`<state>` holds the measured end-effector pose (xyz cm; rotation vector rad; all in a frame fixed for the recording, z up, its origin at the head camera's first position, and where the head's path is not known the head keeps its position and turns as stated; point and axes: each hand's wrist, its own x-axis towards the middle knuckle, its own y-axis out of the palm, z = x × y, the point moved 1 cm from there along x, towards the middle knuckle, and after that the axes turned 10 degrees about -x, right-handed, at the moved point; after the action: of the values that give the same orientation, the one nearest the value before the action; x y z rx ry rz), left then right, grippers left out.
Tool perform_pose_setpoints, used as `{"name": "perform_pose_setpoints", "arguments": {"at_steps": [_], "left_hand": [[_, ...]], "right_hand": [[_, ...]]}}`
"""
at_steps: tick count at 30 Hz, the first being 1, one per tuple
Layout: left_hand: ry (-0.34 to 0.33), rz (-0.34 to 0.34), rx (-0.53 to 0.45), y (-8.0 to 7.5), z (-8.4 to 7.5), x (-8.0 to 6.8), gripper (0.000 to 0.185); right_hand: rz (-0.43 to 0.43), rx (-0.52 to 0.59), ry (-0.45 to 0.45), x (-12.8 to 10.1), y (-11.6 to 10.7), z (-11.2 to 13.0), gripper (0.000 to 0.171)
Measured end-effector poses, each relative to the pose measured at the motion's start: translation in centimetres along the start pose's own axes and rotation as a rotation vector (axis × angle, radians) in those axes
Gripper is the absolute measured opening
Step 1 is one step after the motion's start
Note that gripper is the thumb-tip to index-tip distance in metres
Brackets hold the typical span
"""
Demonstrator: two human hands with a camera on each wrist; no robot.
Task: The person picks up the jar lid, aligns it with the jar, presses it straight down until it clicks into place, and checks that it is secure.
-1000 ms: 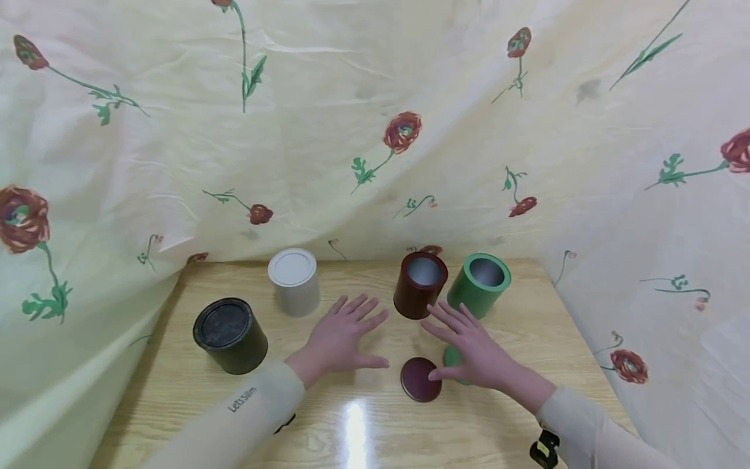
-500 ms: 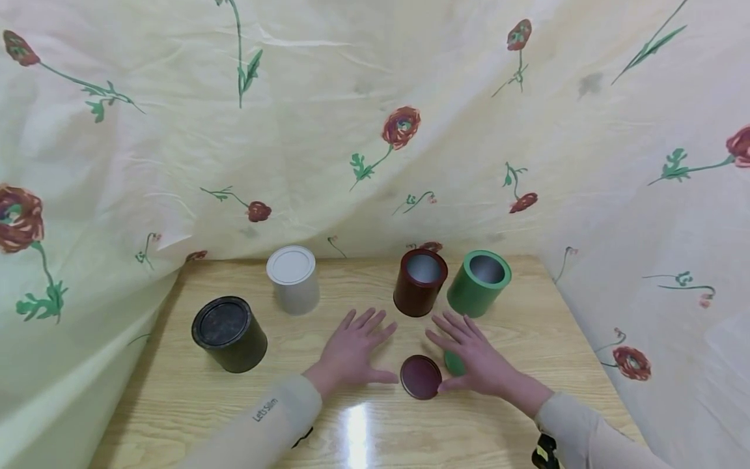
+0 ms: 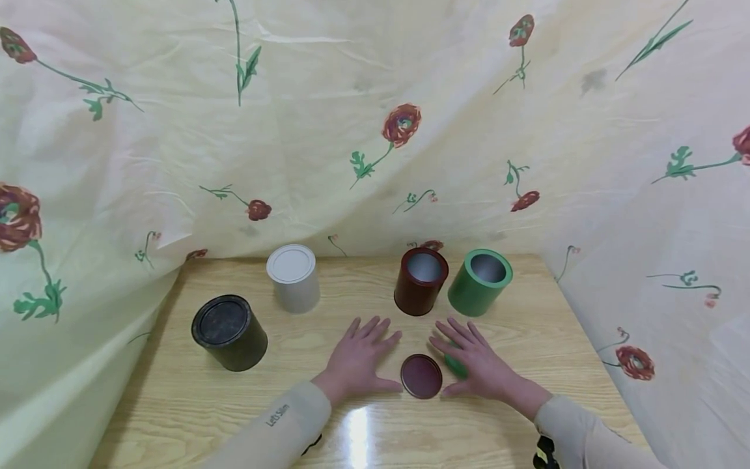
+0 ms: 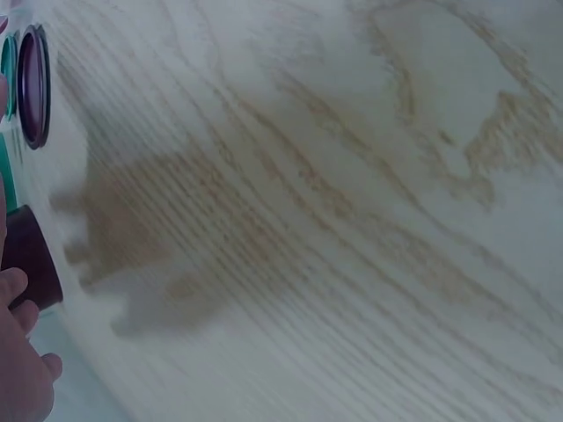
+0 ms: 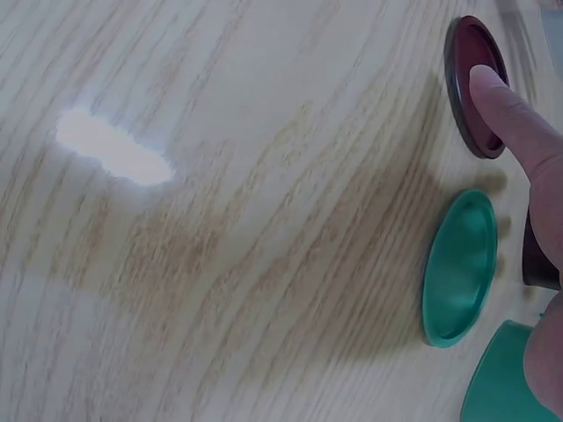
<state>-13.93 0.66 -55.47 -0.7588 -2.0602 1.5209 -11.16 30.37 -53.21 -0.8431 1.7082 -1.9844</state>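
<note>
Head view. Left hand (image 3: 360, 355) and right hand (image 3: 477, 365) lie flat on the wooden table (image 3: 176, 404), fingers straight and spread, gripping nothing. Between them, toward the near edge, lies the maroon lid (image 3: 421, 376); the green lid (image 3: 454, 365) shows partly under the right hand. Behind stand the open maroon can (image 3: 419, 281) and open green can (image 3: 479, 283); the white can (image 3: 293, 278) sits toward the far edge, the black can (image 3: 228, 332) toward the left edge, both lidded.

Left wrist view. Bare table grain fills the frame; the maroon lid (image 4: 33, 85) appears at the upper left; only a small part of the hand is in view.

Right wrist view. The right thumb overlaps the maroon lid (image 5: 475, 86); whether it touches is unclear. The green lid (image 5: 459, 266) lies flat beside it.

The lids look thin, stiff, light and likely smooth; a pinch at the rim seems best. Open wood lies along the near edge; the right edge is close.
</note>
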Motion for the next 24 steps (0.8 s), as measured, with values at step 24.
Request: {"name": "perform_pose_setpoints", "arguments": {"at_steps": [24], "left_hand": [[0.000, 0.026, 0.018, 2.1, -1.7, 0.4, 0.101]], "right_hand": [[-0.043, 0.041, -0.001, -0.6, 2.4, -0.4, 0.087]]}}
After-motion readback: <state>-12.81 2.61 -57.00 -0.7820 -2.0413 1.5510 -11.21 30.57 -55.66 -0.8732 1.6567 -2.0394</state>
